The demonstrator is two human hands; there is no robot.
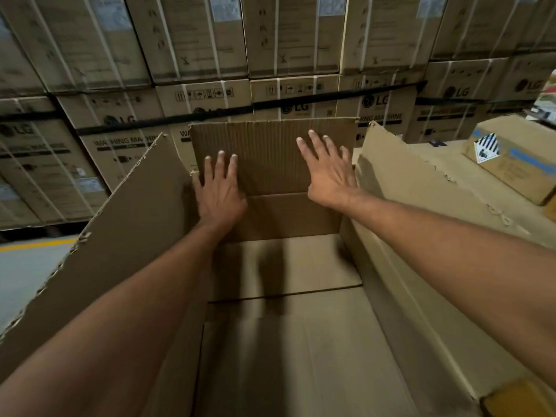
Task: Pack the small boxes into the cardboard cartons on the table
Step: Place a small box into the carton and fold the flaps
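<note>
An open carton [301, 341] fills the middle of the view, its mouth toward the person. Its far flap [270, 152] stands at 12 o'clock, the left flap [120, 230] leans out at 9 o'clock, and the right flap [421, 191] at 3 o'clock. The left hand [219, 194] and right hand [328, 173] lie flat on the far flap, side by side and apart. Behind, from 10 to 2 o'clock, rises a wall of stacked boxes [195, 40]. A smaller box [517, 158] sits at 2 o'clock, beyond the right flap.

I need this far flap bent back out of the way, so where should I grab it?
Probably the free top edge of the far flap, reached from inside the carton: it stands upright, hinged at the crease below, so leverage is greatest there.
</note>
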